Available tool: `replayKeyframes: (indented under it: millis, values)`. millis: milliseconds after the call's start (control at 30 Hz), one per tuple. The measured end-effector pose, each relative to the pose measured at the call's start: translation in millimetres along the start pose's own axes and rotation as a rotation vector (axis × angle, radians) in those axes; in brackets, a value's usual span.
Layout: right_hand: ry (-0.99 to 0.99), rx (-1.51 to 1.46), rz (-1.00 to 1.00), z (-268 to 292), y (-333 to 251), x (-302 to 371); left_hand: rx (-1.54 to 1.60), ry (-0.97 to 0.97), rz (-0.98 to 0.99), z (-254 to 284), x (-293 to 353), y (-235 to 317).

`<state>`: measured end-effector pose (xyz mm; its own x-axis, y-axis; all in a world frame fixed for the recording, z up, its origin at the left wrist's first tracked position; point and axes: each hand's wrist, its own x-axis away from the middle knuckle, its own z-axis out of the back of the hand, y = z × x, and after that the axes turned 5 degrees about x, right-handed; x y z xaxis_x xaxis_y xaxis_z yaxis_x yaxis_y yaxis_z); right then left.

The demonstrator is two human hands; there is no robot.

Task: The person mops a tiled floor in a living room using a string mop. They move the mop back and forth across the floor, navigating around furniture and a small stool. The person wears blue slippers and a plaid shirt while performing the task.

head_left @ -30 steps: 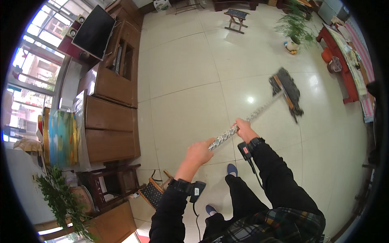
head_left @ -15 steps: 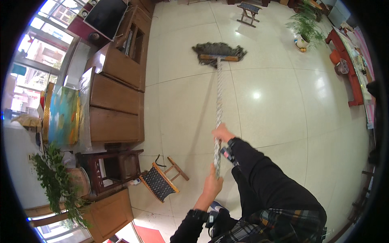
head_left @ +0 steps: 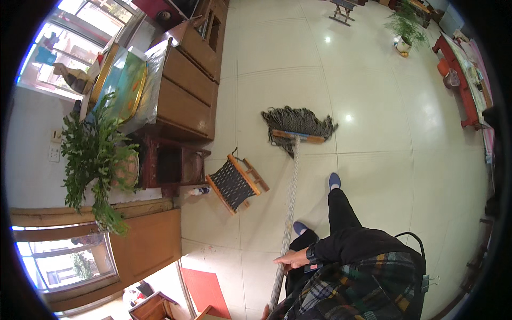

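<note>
A mop stands slanted in front of me, its dark grey strand head (head_left: pixel 301 121) spread on the tiled floor below a wooden crossbar (head_left: pixel 309 137). From the bar, the white spiral-wrapped mop handle (head_left: pixel 293 197) runs back toward my body. My right hand (head_left: pixel 294 259) is closed round the handle near my waist. Lower down, at the bottom edge, only a small part of my left hand (head_left: pixel 265 312) shows against the handle's end; the rest is hidden. My feet, in blue shoes (head_left: pixel 334 181), are to the right of the handle.
Left of the mop sits a folding stool (head_left: pixel 233 184) with a woven black seat. Brown cabinets (head_left: pixel 184 98), a dark wooden stand (head_left: pixel 170 162) and a leafy plant (head_left: pixel 98 165) line the left. A red mat (head_left: pixel 205 290) lies behind it. A red table (head_left: pixel 461 85) stands far right.
The mop head has been drawn back toward me, and both hands have come back close to my body with the handle. My view has shifted, and one foot now shows stepped forward.
</note>
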<state>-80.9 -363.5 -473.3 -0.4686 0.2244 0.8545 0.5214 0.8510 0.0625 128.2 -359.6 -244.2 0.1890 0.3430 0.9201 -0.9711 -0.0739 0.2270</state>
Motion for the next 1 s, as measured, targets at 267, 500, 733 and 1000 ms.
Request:
replayKeyframes:
  millis: [267, 500, 733, 1000]
  values:
    - [0.088, -0.002, 0.0, -5, 33, -15, 0.017, 0.04, 0.077, -9, 29, -40]
    - [0.492, 0.106, 0.486, 61, -30, -8, -0.107, 0.029, -0.16, 15, 14, 17]
    - [1.09, 0.519, 0.715, 229, -164, 26, -0.232, -0.043, -0.395, 1, -93, 205]
    - [0.672, -0.33, 0.777, 314, -184, 98, -0.284, -0.042, -0.555, -26, -123, 274]
